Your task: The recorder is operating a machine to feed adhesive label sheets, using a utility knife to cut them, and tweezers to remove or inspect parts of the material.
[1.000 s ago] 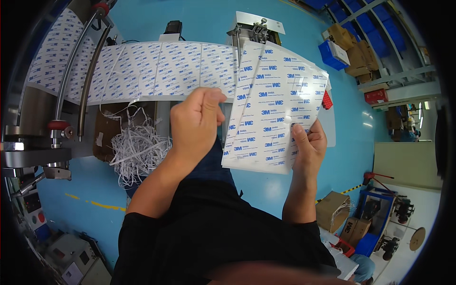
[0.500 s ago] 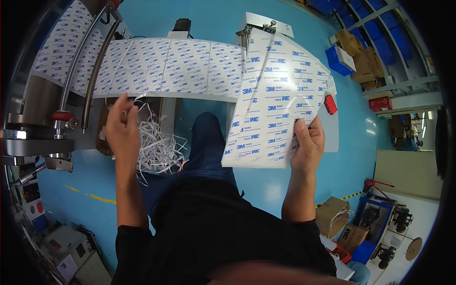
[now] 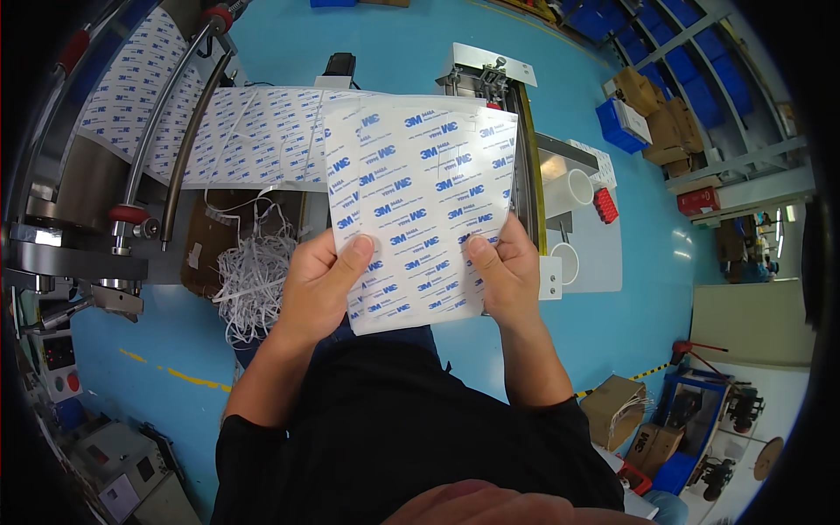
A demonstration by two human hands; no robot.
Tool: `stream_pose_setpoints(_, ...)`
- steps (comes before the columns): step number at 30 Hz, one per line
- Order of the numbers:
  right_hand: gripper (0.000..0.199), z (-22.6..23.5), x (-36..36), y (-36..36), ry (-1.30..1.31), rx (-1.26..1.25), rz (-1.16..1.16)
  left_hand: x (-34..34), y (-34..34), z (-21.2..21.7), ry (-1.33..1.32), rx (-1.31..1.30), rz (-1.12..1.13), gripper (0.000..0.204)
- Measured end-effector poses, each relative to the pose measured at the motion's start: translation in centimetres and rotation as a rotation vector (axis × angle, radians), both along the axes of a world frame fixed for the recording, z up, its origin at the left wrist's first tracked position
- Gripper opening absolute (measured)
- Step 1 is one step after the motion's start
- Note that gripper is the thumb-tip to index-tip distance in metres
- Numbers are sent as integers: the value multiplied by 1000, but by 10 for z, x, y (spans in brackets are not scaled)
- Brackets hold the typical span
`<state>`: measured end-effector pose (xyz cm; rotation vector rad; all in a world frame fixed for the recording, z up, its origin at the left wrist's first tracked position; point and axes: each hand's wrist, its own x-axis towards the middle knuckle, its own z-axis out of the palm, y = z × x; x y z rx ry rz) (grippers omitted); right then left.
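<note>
Both hands grip a white sheet [image 3: 418,210] printed with small blue marks: the left hand [image 3: 321,289] pinches its lower left edge with the thumb on top, and the right hand [image 3: 506,269] clamps its lower right edge the same way, so the sheet stands up in front of the chest. Its top edge overlaps the long printed web [image 3: 254,140] running off the machine's metal rollers [image 3: 188,122]. A box of white paper trimmings [image 3: 249,271] sits just left of the left hand, and bare blue floor [image 3: 665,332] lies to the right.

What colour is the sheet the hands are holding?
The sheet is white with rows of small blue print, best seen in the head view.
</note>
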<state>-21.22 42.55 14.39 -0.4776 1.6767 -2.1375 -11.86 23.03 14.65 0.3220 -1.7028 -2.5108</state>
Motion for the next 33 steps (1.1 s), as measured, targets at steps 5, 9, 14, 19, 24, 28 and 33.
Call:
stream_pose_setpoints(5, 24, 1, 2, 6, 43, 55, -90, -4, 10, 1, 35, 24, 134, 30)
stream_pose_setpoints(9, 16, -1, 7, 1, 58, -15, -159, 4, 10, -1, 37, -31, 189, 27)
stream_pose_setpoints(14, 16, -8, 7, -1, 38, -112, -205, 12, 2, 0, 38, 51, 249, 25)
stream_pose_setpoints(19, 23, -1, 11, -7, -20, -73, -148, 10, -2, 7, -7, -69, 204, 26)
stream_pose_setpoints(24, 25, -4, 8, -7, -48, 1, -144, 14, -5, 0, -18, -101, 189, 23)
stream_pose_setpoints(28, 29, -11, -2, 0, -121, -75, -71, 16, -15, -8, 97, -125, 168, 22)
stream_pose_setpoints(33, 36, -4, -10, 15, -90, -90, -98, 17, -25, -10, 61, -281, 210, 22)
